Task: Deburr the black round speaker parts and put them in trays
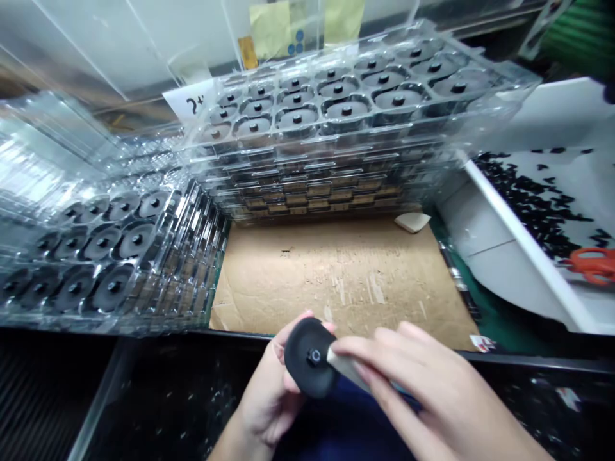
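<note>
My left hand [276, 390] grips a black round rubber-like disc [302, 358] by its edge, fingers behind it. The disc's face is tilted towards me, with a small raised hub at its centre. In my right hand [413, 384], pinched between thumb and fingers, is an off-white wedge-shaped pad [346, 366]; its tip meets the right side of the disc near the hub. My right fingers cover part of the pad. Below both hands lies a brown cardboard sheet's [307, 269] near edge, with a similar off-white wedge [412, 222] at its far right corner.
Stacked clear plastic trays [298, 144] with black discs in their pockets stand behind the cardboard. More loaded trays [96, 256] rise on the left. On the right, a white bin [528, 237] holds small black pieces [533, 198] and an orange-handled tool [593, 264].
</note>
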{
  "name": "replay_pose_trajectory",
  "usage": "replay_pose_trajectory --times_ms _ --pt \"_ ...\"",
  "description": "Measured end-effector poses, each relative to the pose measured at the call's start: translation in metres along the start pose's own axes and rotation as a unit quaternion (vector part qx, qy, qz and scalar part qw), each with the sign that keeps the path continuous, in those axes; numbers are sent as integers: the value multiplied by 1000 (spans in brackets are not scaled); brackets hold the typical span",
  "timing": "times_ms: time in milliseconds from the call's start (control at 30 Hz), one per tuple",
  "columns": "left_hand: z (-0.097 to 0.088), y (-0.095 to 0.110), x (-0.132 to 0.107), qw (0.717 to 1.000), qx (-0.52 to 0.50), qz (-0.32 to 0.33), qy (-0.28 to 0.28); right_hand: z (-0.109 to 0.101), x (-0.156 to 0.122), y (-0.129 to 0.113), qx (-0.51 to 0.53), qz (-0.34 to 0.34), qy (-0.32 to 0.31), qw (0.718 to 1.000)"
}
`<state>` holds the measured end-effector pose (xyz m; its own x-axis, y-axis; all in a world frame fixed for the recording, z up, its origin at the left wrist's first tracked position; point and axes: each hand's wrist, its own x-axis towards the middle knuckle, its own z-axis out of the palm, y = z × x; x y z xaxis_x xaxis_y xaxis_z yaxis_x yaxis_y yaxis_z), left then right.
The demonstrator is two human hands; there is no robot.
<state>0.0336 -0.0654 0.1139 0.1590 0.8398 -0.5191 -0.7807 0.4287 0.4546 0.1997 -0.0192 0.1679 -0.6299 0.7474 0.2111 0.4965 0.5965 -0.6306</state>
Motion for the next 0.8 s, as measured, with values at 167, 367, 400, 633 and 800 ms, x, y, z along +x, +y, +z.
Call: replay_pose_trajectory --times_ms 167,367,400,633,800 --pt "6 0 -1 998 19 -34 -44 4 16 18 63 -57 89 992" --pt "0 7 -8 992 -65 -14 -107 30 -3 53 130 182 73 972" --pt "-2 5 -7 991 -75 -10 -111 37 -12 55 145 183 43 971" --pt "1 3 -2 993 -80 -44 -70 54 -44 58 154 255 -1 955" --pt "6 2 -2 995 -52 -34 -82 14 -14 29 80 94 133 983"
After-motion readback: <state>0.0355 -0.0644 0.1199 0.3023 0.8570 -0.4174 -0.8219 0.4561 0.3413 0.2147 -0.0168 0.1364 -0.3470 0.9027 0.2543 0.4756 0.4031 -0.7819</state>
